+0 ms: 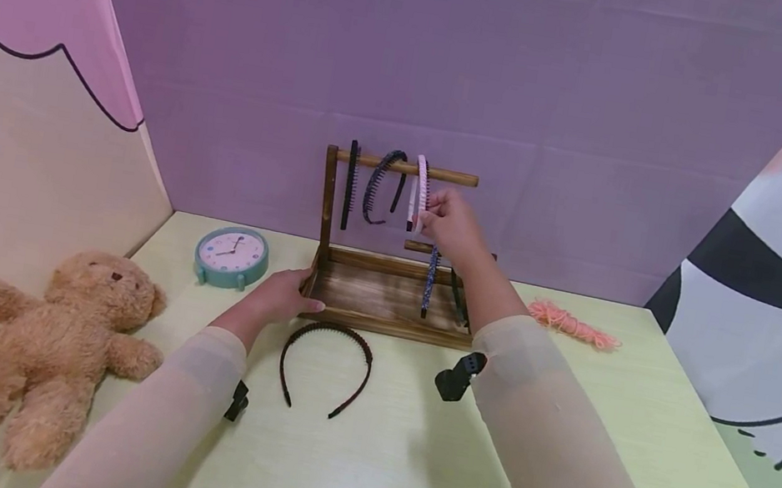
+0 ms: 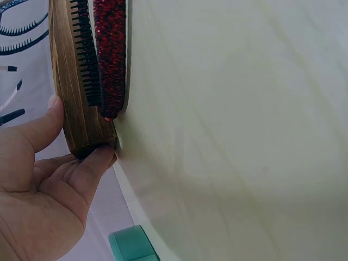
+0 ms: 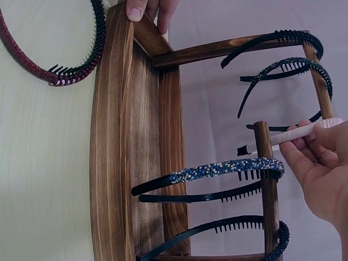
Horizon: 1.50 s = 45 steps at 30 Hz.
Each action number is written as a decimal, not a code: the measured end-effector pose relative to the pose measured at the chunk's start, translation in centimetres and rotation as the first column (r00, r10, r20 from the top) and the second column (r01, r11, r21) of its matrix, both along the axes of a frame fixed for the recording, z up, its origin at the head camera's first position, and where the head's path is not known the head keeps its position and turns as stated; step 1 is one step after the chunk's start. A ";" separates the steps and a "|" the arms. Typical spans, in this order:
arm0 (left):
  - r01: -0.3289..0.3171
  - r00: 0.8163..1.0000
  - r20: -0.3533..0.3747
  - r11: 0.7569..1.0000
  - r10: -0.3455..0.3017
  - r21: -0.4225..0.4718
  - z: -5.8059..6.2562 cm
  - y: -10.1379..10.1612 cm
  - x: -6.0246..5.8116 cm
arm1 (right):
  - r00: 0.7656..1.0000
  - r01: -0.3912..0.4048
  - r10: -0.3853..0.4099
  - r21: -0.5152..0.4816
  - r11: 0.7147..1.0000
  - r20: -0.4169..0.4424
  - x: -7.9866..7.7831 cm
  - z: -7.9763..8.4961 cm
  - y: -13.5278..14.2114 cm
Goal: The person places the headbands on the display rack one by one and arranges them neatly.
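Note:
A wooden headband rack (image 1: 379,326) with a shallow tray and two bars stands at the back of the table. My left hand (image 1: 280,295) grips the left end of its tray, thumb on the front side. On the upper bar hangs a pale pink headband (image 1: 421,194), which my right hand (image 1: 456,228) pinches by its side. Two dark toothed headbands, one straight-on (image 1: 350,187) and one turned (image 1: 373,184), hang left of it. The lower bar carries a blue glittery headband (image 3: 217,169) and a dark headband (image 3: 217,225). A dark red glittery headband (image 2: 111,60) lies before the tray.
Left of the rack is a teal clock (image 1: 231,258), with a brown teddy bear (image 1: 60,346) nearer on the left. A bundle of pink yarn (image 1: 572,323) lies to the right. A purple backdrop (image 1: 449,59) closes off the back, behind the rack.

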State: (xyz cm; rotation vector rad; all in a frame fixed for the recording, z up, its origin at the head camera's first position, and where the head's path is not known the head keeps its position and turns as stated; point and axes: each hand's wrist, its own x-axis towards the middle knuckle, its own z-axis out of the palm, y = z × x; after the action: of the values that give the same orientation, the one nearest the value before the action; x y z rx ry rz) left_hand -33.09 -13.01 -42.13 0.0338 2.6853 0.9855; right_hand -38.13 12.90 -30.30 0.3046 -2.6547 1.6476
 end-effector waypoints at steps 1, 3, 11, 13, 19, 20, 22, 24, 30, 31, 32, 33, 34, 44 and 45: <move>0.002 1.000 -0.004 1.000 -0.002 0.000 0.0 0.0 -0.1 | 1.000 0.000 0.000 -0.004 1.000 0.006 0.0 0.0 0.0; 0.008 1.000 -0.013 1.000 -0.008 -0.003 -0.1 -0.1 -0.2 | 1.000 -0.002 0.002 -0.021 1.000 0.017 0.1 0.0 0.1; 0.017 0.999 -0.027 1.000 -0.017 0.010 -0.4 -0.1 -0.1 | 1.000 -0.005 0.007 -0.092 0.996 0.022 0.2 -0.2 0.6; 0.021 0.999 -0.031 1.000 -0.021 0.011 -0.4 -0.1 0.0 | 1.000 -0.004 0.004 -0.078 0.997 0.007 0.2 -0.2 0.8; 0.022 0.999 -0.034 1.000 -0.022 0.016 -0.3 -0.2 0.0 | 0.999 0.014 -0.015 -0.036 0.999 -0.049 0.3 0.0 1.7; 0.020 0.999 -0.033 1.000 -0.020 0.015 -0.3 -0.2 0.0 | 0.998 0.017 -0.019 -0.029 0.999 -0.059 0.4 0.0 1.9; 0.014 0.999 -0.029 1.000 -0.014 0.015 -0.3 -0.2 0.0 | 0.996 0.027 -0.029 -0.022 0.999 -0.083 0.7 0.1 2.1; 0.009 1.000 -0.024 1.000 -0.009 0.017 -0.3 -0.2 0.0 | 0.992 0.050 -0.050 -0.005 0.999 -0.117 1.1 0.3 2.4; 0.012 1.000 -0.025 1.000 -0.012 0.021 -0.4 -0.2 0.1 | 0.969 0.099 -0.096 0.004 0.995 -0.230 2.6 1.3 2.6; 0.013 1.000 -0.025 1.000 -0.012 0.022 -0.3 -0.2 0.1 | 0.964 0.099 -0.095 0.004 0.995 -0.249 2.9 1.5 2.6; 0.013 1.000 -0.023 1.000 -0.012 0.024 -0.3 -0.2 0.1 | 0.960 0.097 -0.092 0.007 0.995 -0.266 3.2 1.7 2.6; 0.011 1.000 -0.021 1.000 -0.011 0.025 -0.3 -0.2 0.0 | 0.956 0.095 -0.089 0.008 0.995 -0.280 3.6 1.9 2.5; 0.009 1.000 -0.018 1.000 -0.009 0.025 -0.2 -0.2 0.0 | 0.952 0.090 -0.083 0.009 0.996 -0.296 4.0 2.2 2.4; 0.011 1.000 -0.021 1.000 -0.011 0.013 -0.2 -0.4 0.0 | 0.952 -0.042 0.049 0.028 0.999 -0.304 8.7 2.5 0.3; 0.011 1.000 -0.021 1.000 -0.010 0.012 -0.2 -0.5 -0.1 | 0.954 -0.062 0.070 0.035 0.997 -0.290 9.0 2.3 0.0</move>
State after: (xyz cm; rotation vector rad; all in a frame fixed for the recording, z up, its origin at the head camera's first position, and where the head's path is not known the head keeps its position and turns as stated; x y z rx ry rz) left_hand -33.15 -13.47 -42.35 0.0610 2.6953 1.0033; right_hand -29.09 12.93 -28.01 0.5929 -2.4710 1.4538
